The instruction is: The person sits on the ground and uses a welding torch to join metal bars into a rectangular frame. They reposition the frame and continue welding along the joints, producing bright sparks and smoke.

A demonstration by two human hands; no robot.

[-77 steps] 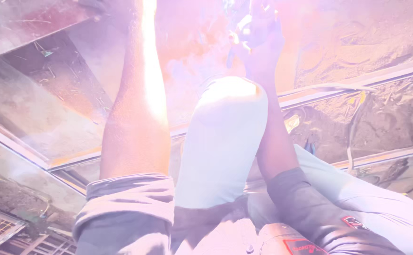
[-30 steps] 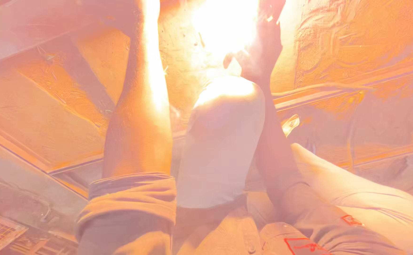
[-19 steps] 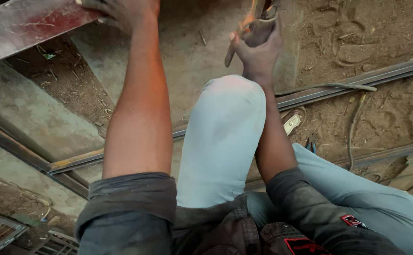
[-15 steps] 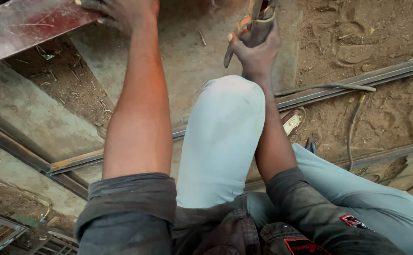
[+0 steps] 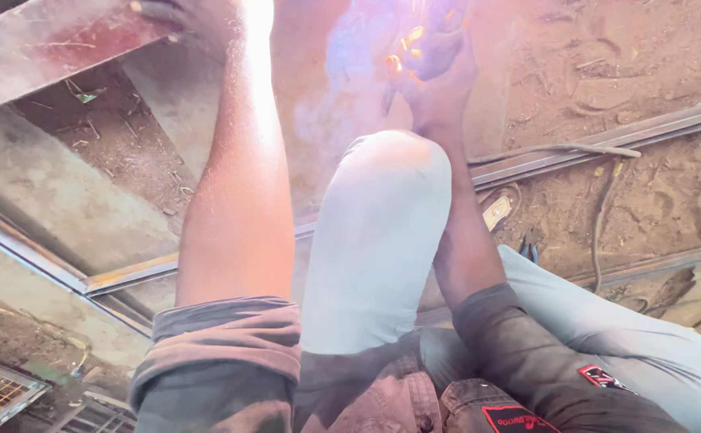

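Both hands are raised at the top of the view: the left hand (image 5: 186, 18) is laid on a rusty steel beam (image 5: 54, 44), its grip unclear, while the right hand (image 5: 435, 68) is closed around a welding holder (image 5: 415, 36) amid bright glare. A small pale tag (image 5: 496, 212) lies on the dirt floor (image 5: 647, 64).

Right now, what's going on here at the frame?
A person crouches over a metal frame on dirt ground, welding. The right hand holds a welding tool at the top of the view, where a bright arc glare and bluish smoke wash out the joint. The left hand rests on the rusty frame piece, bracing it. A bent knee in light trousers sits between the arms.
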